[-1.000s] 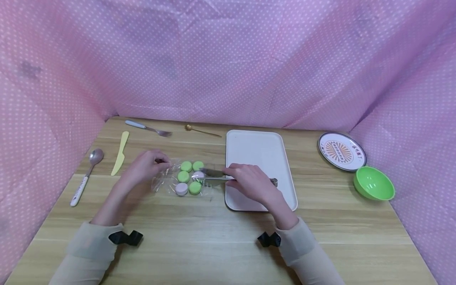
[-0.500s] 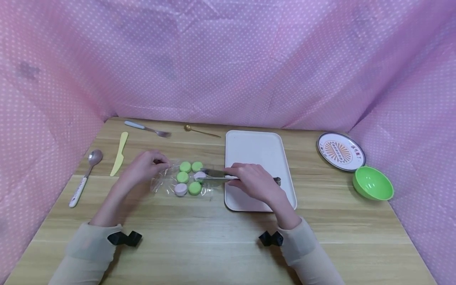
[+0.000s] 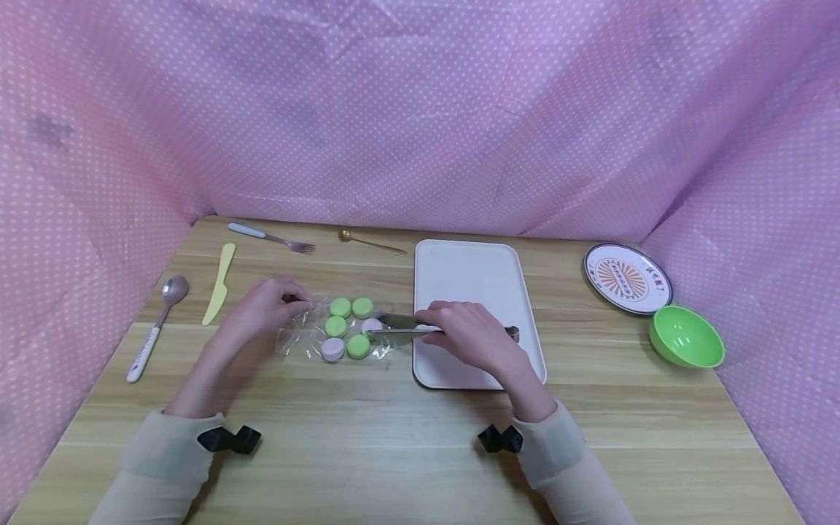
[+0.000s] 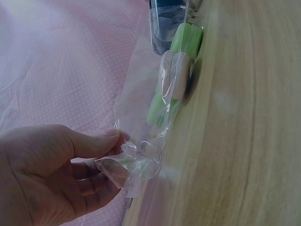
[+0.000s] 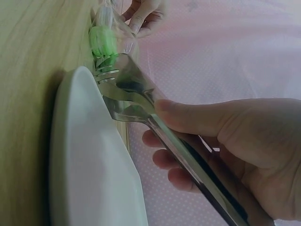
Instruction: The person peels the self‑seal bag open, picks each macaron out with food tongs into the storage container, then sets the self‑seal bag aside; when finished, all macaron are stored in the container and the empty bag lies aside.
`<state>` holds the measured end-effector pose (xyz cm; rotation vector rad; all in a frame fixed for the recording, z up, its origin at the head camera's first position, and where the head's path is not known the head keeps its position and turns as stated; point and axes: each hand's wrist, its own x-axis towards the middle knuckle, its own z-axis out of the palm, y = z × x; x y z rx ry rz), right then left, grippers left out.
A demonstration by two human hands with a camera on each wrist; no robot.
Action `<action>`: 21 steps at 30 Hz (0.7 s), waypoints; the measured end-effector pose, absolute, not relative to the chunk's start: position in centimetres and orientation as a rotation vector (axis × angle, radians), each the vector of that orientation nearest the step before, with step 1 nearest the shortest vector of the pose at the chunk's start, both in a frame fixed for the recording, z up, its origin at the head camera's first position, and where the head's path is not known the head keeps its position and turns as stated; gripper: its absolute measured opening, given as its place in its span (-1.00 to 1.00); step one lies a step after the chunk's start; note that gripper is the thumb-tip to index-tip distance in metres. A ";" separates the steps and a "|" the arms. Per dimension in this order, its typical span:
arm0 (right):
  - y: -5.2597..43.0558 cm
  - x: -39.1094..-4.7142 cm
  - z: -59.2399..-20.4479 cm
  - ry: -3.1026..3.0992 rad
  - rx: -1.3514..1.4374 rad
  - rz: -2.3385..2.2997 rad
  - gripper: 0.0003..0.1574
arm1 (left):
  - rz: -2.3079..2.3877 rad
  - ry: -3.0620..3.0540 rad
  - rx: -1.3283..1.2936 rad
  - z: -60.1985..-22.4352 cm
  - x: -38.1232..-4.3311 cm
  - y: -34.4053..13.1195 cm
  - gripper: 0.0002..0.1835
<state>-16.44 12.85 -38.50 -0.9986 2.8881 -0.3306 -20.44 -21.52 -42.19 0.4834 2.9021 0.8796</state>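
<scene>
Evidently early: six macarons (image 3: 337, 326) in the clear bag (image 3: 295, 340)

A person's left hand (image 3: 270, 303) pinches the bag's crumpled end while the right hand (image 3: 469, 334) grips metal tongs (image 3: 398, 319), tips at a pale purple macaron (image 3: 371, 326). All six lie beside the white tray (image 3: 469, 273), none on it yet. Whether the tongs have caught one cannot be told.

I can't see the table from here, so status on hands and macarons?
Left hand pinches clear bag. Right hand holds metal tongs at a lilac macaron, whether gripped unclear. Macarons in bag, film around them.
</scene>
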 end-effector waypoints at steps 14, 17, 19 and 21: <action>13.5 -16.3 -38.4 2.904 -1.038 -0.333 -0.78 | 0.869 2.915 0.493 -42.4 -20.3 -21.6 -0.93; 14.4 -16.5 -38.1 2.916 -1.035 -0.366 -0.81 | 0.866 2.917 0.486 -42.5 -20.2 -21.6 -0.93; 15.1 -16.7 -37.9 2.927 -1.022 -0.401 -0.78 | 0.866 2.916 0.475 -42.5 -20.3 -21.5 -0.93; 16.0 -17.0 -37.6 2.949 -1.000 -0.431 -0.73 | 0.871 2.909 0.458 -42.6 -20.3 -21.5 -0.93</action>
